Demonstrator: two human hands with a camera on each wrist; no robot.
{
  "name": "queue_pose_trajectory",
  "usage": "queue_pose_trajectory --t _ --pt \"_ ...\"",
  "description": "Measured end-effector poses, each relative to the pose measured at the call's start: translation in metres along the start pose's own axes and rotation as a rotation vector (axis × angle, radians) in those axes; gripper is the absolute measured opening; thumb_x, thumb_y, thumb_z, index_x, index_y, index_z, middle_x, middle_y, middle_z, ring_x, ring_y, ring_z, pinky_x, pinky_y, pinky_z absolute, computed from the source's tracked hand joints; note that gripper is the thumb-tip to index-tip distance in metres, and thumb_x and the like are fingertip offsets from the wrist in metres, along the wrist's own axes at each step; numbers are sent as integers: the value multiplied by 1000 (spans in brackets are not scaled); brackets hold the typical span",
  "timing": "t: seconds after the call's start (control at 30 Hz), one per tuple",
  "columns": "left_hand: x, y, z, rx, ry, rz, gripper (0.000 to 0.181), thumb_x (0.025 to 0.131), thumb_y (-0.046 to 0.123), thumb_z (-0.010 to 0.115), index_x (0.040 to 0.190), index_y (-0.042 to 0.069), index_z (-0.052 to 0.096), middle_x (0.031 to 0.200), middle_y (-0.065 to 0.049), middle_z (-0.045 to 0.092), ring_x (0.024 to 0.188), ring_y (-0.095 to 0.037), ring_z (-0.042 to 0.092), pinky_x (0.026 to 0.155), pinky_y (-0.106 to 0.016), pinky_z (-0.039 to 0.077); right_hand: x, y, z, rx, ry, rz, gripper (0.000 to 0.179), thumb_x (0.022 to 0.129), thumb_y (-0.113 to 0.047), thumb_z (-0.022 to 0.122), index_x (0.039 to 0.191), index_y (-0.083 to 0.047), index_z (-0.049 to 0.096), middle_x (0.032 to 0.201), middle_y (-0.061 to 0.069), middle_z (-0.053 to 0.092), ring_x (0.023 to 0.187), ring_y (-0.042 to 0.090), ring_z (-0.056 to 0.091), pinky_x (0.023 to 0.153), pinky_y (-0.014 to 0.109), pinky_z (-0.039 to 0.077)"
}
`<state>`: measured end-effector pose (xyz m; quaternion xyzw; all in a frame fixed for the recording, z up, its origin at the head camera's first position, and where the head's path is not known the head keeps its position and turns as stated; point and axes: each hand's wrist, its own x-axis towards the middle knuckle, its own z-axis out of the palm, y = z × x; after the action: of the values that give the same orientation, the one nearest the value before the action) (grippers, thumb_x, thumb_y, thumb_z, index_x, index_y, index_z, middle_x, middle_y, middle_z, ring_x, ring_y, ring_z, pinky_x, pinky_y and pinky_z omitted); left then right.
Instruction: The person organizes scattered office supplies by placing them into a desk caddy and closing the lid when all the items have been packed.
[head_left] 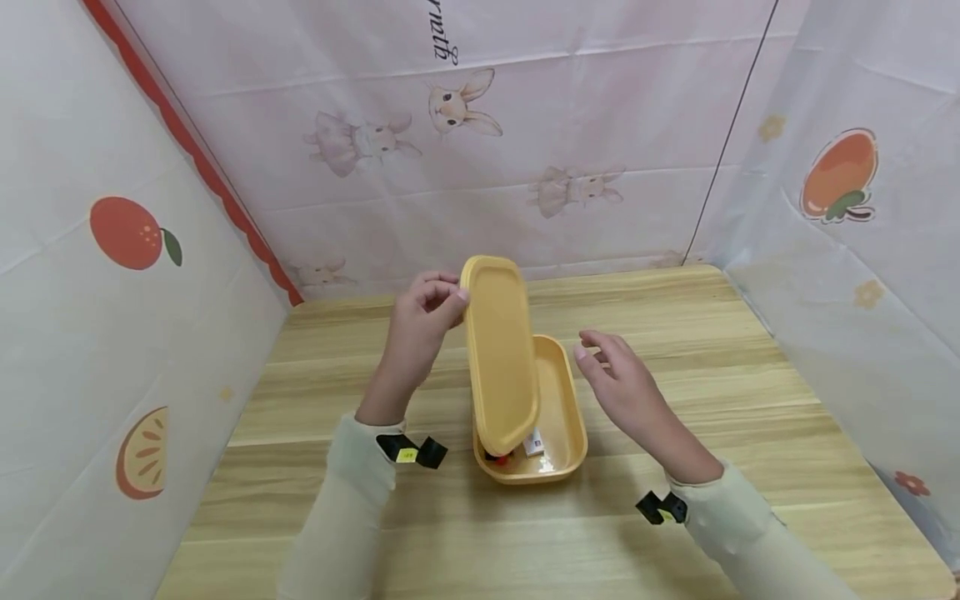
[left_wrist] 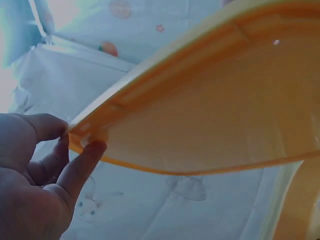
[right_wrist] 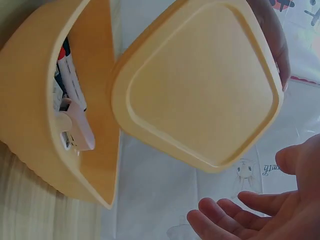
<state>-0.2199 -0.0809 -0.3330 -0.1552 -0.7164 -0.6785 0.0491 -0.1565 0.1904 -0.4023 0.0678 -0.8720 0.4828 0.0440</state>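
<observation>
My left hand (head_left: 422, 329) pinches the far left edge of a yellow plastic lid (head_left: 501, 350), thumb on one face and fingers on the other. The lid is raised and tilted over a yellow storage box (head_left: 564, 408), hiding its left part. In the right wrist view, pens (right_wrist: 74, 82), one with a red end, and a pale pink object (right_wrist: 82, 130) lie inside the box. The head view shows a small white item (head_left: 533, 442) near its front. Just right of the box, my right hand (head_left: 630, 392) hovers with loosely bent fingers, holding nothing.
The box stands on a light wood-grain table (head_left: 337, 467). A pale rabbit-print cloth (head_left: 480, 183) rises behind the table, with fruit-print cloths (head_left: 82, 333) along the left and right sides. Each wrist wears a dark strap device (head_left: 411, 450).
</observation>
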Motion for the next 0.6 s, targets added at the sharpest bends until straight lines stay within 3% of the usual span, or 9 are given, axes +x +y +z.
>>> queue_pose_trajectory --t 0.13,0.3,0.43,0.6 --pt "-8 -23 -2 -181 32 -44 16 96 10 65 92 -6 67 121 -7 51 113 -19 55 84 -29 60 -1 5 3 40 -27 17 64 105 -52 43 150 -7 44 147 14 48 125 32 53 106 52 46" --pt "-16 -50 -2 -394 85 -39 15 96 3 63 83 1 70 114 -7 51 115 -18 49 76 -26 60 -5 15 10 63 -53 52 65 105 -52 43 151 -7 42 149 17 45 128 34 52 107 55 45" --pt "-20 -68 -2 -527 133 -49 18 96 1 61 83 3 73 111 -6 51 105 -13 54 71 -22 59 -11 24 18 69 -82 94 63 105 -51 44 153 -10 40 147 17 48 129 37 53 104 57 46" --pt "-24 -87 -2 -639 155 -71 20 98 0 58 82 1 70 111 -6 51 91 -12 62 74 -20 59 -17 29 25 94 -99 153 59 105 -46 47 153 -11 40 142 17 53 125 37 58 100 52 50"
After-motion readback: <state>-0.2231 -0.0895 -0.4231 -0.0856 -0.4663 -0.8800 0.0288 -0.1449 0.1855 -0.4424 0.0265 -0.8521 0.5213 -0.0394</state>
